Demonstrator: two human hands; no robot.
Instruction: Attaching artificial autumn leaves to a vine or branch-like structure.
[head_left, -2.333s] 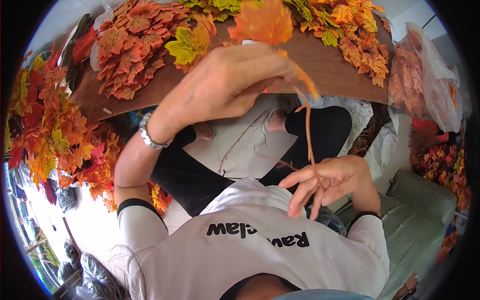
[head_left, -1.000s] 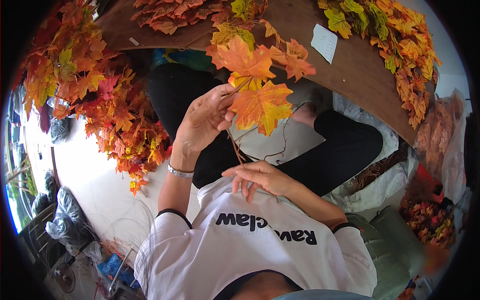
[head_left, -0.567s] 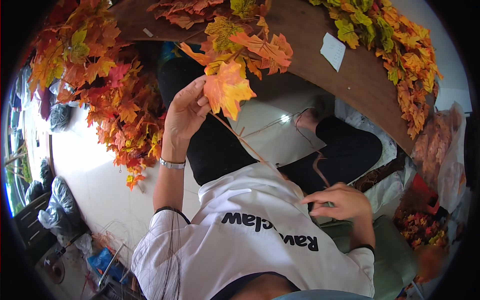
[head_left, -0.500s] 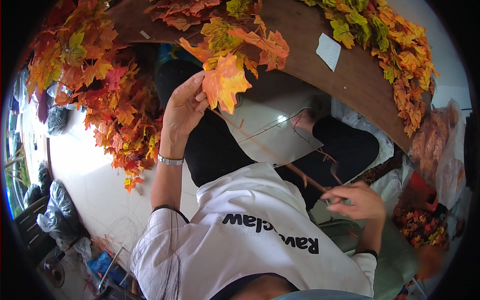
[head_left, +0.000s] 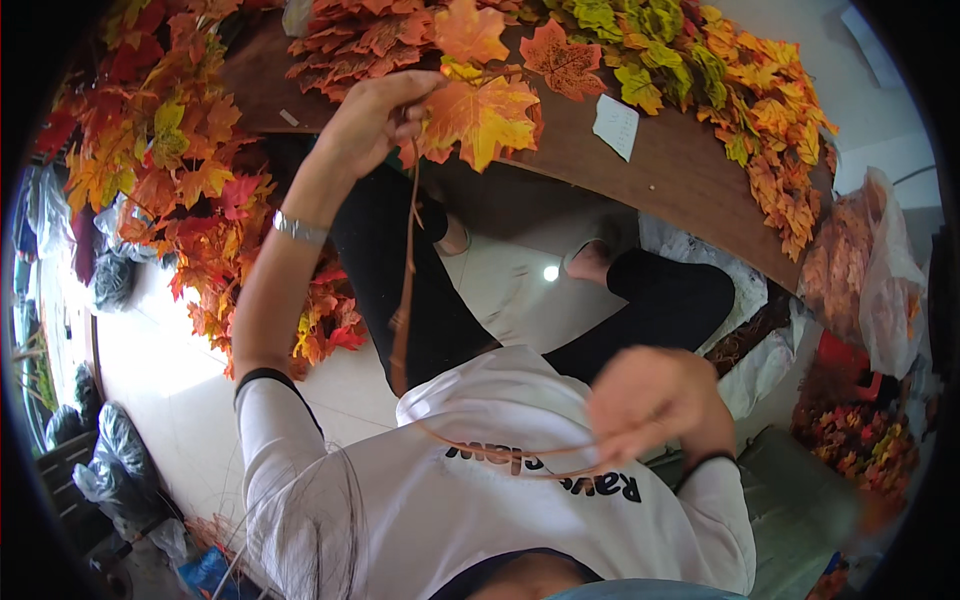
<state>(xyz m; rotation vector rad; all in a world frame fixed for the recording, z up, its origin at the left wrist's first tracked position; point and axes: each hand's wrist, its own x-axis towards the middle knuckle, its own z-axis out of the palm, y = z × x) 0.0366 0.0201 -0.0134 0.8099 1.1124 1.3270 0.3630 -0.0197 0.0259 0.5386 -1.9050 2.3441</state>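
Note:
My left hand [head_left: 375,115] is raised at the front edge of the brown table, its fingers pinched on a spray of artificial maple leaves [head_left: 483,118] in orange and yellow. From there a thin brown stem [head_left: 408,265] hangs down past my knee and curves across my white shirt. Its other end runs to my right hand [head_left: 650,400], which is curled closed low in front of my body and smeared by motion. What lies inside the right fingers is partly hidden, but the stem enters them.
More maple leaves lie on the table [head_left: 600,165]: a red-orange stack [head_left: 365,50] and a green-to-orange row [head_left: 750,100]. A white paper slip [head_left: 615,127] rests near its edge. Leafy garlands [head_left: 200,180] hang at left. Plastic bags [head_left: 125,465] and a leaf-filled bag [head_left: 860,260] flank me.
My left hand has moved up and away, carrying the leaf spray over the table. The right hand has come left and closer to my body. The stem, straight before, now sags in a curve.

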